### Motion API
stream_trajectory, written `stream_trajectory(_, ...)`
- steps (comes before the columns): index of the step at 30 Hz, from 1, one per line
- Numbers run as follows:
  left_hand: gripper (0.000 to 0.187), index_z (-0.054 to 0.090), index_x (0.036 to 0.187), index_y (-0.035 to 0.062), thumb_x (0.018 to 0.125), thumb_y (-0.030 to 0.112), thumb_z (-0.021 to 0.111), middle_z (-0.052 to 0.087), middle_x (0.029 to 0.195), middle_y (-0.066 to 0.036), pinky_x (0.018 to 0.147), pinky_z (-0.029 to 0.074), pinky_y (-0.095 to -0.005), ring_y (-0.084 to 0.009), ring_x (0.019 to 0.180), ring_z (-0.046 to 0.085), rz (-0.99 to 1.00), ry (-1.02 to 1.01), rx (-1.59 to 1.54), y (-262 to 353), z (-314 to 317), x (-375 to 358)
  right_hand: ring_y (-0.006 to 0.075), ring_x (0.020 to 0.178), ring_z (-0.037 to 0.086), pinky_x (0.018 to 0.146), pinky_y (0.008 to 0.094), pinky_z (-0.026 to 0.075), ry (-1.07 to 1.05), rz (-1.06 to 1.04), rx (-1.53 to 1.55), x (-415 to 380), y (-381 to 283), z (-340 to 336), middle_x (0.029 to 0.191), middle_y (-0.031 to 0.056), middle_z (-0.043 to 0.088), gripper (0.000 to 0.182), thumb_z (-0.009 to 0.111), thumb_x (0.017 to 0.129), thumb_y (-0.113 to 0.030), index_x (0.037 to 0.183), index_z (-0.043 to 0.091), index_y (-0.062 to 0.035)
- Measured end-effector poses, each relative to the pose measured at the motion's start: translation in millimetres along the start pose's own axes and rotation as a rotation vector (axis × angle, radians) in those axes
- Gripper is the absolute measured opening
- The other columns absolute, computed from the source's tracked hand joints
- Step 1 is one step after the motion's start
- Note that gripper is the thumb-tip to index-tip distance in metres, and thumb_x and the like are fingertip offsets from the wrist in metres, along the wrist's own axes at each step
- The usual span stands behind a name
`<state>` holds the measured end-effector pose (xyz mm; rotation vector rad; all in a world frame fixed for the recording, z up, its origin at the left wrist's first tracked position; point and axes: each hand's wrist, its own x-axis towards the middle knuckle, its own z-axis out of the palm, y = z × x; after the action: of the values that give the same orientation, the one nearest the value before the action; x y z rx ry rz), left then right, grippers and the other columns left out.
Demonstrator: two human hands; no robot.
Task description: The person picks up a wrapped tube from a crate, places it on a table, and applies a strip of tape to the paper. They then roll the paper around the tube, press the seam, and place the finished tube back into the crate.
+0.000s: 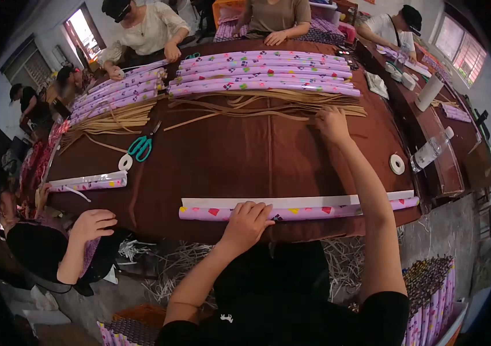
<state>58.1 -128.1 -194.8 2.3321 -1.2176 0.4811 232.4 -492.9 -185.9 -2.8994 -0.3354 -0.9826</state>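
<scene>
A roll of lilac patterned wrapping paper [309,213] lies along the table's near edge, a white strip [268,202] running along its far side. My left hand [246,224] rests on this roll, fingers spread loosely over it. Farther out, my right hand [332,124] is closed, its fingertips pinched at the near edge of a bundle of thin brown strips [245,105]. A brown strip seems to end between those fingers, though the tips are partly hidden. Beyond the bundle, several more lilac rolls [263,75] lie side by side.
Teal-handled scissors [140,149] and a white tape roll [125,162] lie left; another tape roll [396,164] and a plastic bottle [433,149] are right. A co-worker's hand [93,225] is near a short roll [90,183]. Other people work across the table. Paper scraps [179,268] cover the floor.
</scene>
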Motion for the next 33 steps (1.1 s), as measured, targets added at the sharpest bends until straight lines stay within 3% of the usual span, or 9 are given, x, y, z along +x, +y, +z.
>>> stream_trajectory(4, 0.044, 0.059, 0.118, -0.0017, 0.083, 0.020, 0.072, 0.061, 0.104, -0.012, 0.084, 0.046, -0.0391, -0.0278, 0.095, 0.055, -0.015, -0.028, -0.039, 1.4, -3.0, 0.3, 0.0259, 0.073, 0.063, 0.067, 0.0386, 0.049, -0.193, 0.135, 0.527, 5.5, -26.1, -36.5, 0.081, 0.0080, 0.066, 0.013, 0.062, 0.085, -0.011, 0.097, 0.067, -0.0072)
stream_trajectory(6, 0.044, 0.058, 0.119, -0.0015, 0.082, 0.020, 0.072, 0.060, 0.104, -0.012, 0.084, 0.046, -0.0396, -0.0284, 0.095, 0.055, -0.033, -0.039, -0.058, 3.4, -6.9, 2.5, 0.0133, 0.067, 0.063, 0.057, 0.0261, 0.047, -0.674, 0.528, 1.207, 4.8, -75.6, -101.8, 0.075, 0.0064, 0.066, 0.015, 0.064, 0.091, -0.010, 0.106, 0.064, -0.0087)
stream_trajectory(11, 0.045, 0.056, 0.118, 0.0002, 0.081, 0.019, 0.073, 0.060, 0.101, -0.013, 0.085, 0.046, -0.0418, -0.0304, 0.095, 0.055, -0.061, -0.052, -0.086, -0.7, -1.2, 0.0, 0.0174, 0.075, 0.069, 0.065, 0.0257, 0.053, -0.880, 0.494, 1.732, -14.3, -134.1, -145.0, 0.083, 0.0099, 0.069, 0.019, 0.058, 0.098, -0.017, 0.109, 0.063, -0.0016)
stream_trajectory(15, 0.040, 0.057, 0.114, 0.0017, 0.081, 0.017, 0.073, 0.061, 0.102, -0.014, 0.086, 0.046, -0.0438, -0.0314, 0.097, 0.055, -0.023, -0.017, -0.096, -4.1, 3.2, -1.5, 0.0316, 0.107, 0.064, 0.093, 0.0381, 0.051, -0.699, 0.521, 2.146, 4.4, -132.3, -165.7, 0.117, 0.0209, 0.065, 0.033, 0.044, 0.091, 0.001, 0.122, 0.057, 0.0020)
stream_trajectory(20, 0.037, 0.058, 0.112, 0.0020, 0.082, 0.018, 0.072, 0.062, 0.105, -0.013, 0.086, 0.046, -0.0439, -0.0314, 0.097, 0.056, -0.042, -0.028, -0.106, -1.4, -0.2, -0.8, 0.0233, 0.102, 0.063, 0.091, 0.0334, 0.049, 0.049, 0.314, 1.628, 30.1, -80.6, -177.3, 0.104, 0.0125, 0.067, 0.024, 0.057, 0.095, -0.017, 0.114, 0.061, -0.0033)
stream_trajectory(21, 0.036, 0.059, 0.112, 0.0018, 0.082, 0.019, 0.072, 0.062, 0.105, -0.013, 0.086, 0.046, -0.0433, -0.0309, 0.096, 0.056, -0.036, -0.013, -0.092, -1.7, 0.9, -1.7, 0.0217, 0.104, 0.061, 0.092, 0.0339, 0.048, 0.179, 0.200, 1.811, 44.2, -61.4, -193.9, 0.096, 0.0093, 0.066, 0.023, 0.054, 0.099, -0.023, 0.108, 0.062, -0.0044)
stream_trajectory(25, 0.034, 0.061, 0.109, 0.0012, 0.083, 0.021, 0.072, 0.062, 0.104, -0.012, 0.085, 0.046, -0.0410, -0.0295, 0.094, 0.056, -0.040, -0.031, -0.100, -2.3, 0.8, 0.0, 0.0257, 0.122, 0.051, 0.108, 0.0362, 0.033, 0.405, -0.215, 1.759, 75.6, -20.1, -299.0, 0.116, 0.0136, 0.063, 0.030, 0.043, 0.104, -0.028, 0.115, 0.061, -0.0064)
stream_trajectory(26, 0.034, 0.061, 0.108, 0.0006, 0.083, 0.020, 0.072, 0.062, 0.104, -0.012, 0.084, 0.046, -0.0400, -0.0289, 0.093, 0.057, -0.020, 0.000, -0.101, -2.1, -0.3, 0.3, 0.0303, 0.128, 0.046, 0.114, 0.0463, 0.029, 0.872, 0.100, 1.657, 91.4, -63.4, -324.4, 0.128, 0.0168, 0.055, 0.033, 0.042, 0.104, -0.025, 0.117, 0.058, 0.0001)
stream_trajectory(33, 0.034, 0.060, 0.110, 0.0004, 0.083, 0.019, 0.071, 0.061, 0.103, -0.012, 0.082, 0.045, -0.0400, -0.0287, 0.093, 0.057, 0.000, 0.015, -0.106, -2.1, 0.5, 0.2, 0.0260, 0.115, 0.049, 0.101, 0.0406, 0.032, 0.653, 0.132, 1.556, 86.8, -113.7, -330.4, 0.120, 0.0157, 0.058, 0.032, 0.044, 0.102, -0.026, 0.115, 0.059, -0.0003)
